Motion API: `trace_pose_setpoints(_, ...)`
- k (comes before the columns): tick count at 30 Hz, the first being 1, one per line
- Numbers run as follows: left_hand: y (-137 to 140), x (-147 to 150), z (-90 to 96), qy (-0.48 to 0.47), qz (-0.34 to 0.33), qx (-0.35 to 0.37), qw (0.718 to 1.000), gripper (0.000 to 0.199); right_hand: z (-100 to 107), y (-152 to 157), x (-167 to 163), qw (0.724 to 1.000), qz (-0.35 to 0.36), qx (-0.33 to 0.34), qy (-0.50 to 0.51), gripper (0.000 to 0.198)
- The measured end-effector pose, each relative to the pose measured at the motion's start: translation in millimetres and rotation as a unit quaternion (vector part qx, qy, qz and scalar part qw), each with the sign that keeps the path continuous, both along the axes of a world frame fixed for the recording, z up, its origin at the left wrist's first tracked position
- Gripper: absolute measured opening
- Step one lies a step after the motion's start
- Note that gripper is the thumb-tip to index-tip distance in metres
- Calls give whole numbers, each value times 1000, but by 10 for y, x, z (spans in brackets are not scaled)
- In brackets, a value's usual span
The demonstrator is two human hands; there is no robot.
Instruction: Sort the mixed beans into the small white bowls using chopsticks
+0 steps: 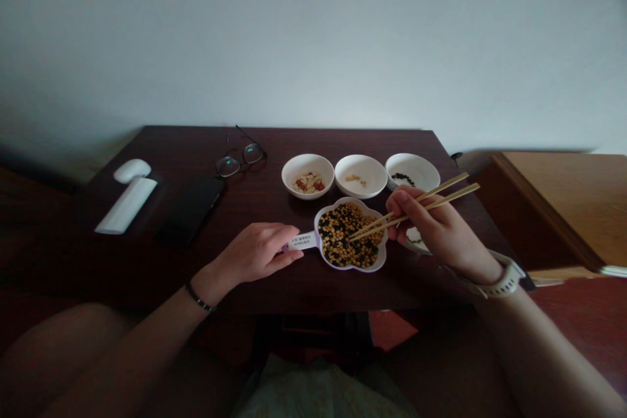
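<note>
My left hand pinches the short labelled handle of a flower-shaped scoop with a pale purple rim. Mixed black and yellowish beans fill the scoop. In my right hand is a pair of wooden chopsticks, whose tips reach down into the beans. Behind the scoop stand three white bowls in a row: the left bowl holds pale and reddish pieces, the middle bowl a few yellowish beans, the right bowl some black beans. Another white dish is partly hidden under my right hand.
On the dark wooden table lie eyeglasses, a flat black object, and a white object with a rounded top at left. A wooden piece of furniture stands at right. A pale wall rises behind the table.
</note>
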State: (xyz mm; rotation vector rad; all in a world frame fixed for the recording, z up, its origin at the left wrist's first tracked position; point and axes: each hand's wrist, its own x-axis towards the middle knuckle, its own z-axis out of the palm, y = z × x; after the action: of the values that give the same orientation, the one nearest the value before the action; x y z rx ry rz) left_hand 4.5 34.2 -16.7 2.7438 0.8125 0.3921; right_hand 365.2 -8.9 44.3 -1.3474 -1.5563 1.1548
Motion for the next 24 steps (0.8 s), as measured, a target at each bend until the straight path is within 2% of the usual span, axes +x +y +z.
trace_pose_setpoints(7,-4,2,15,-9,-1,8,1000,33,117,-20,-9,999,-24,-16,37,45)
trace_pose_setpoints(16,3,9,18,-4,1,10,1000,34,88,-31,-26,999,25,-30,37,44)
trace_pose_setpoints(24,-2,31,34,-1,1,8,1000,33,72,-15,-80,998,51,-12,42,46)
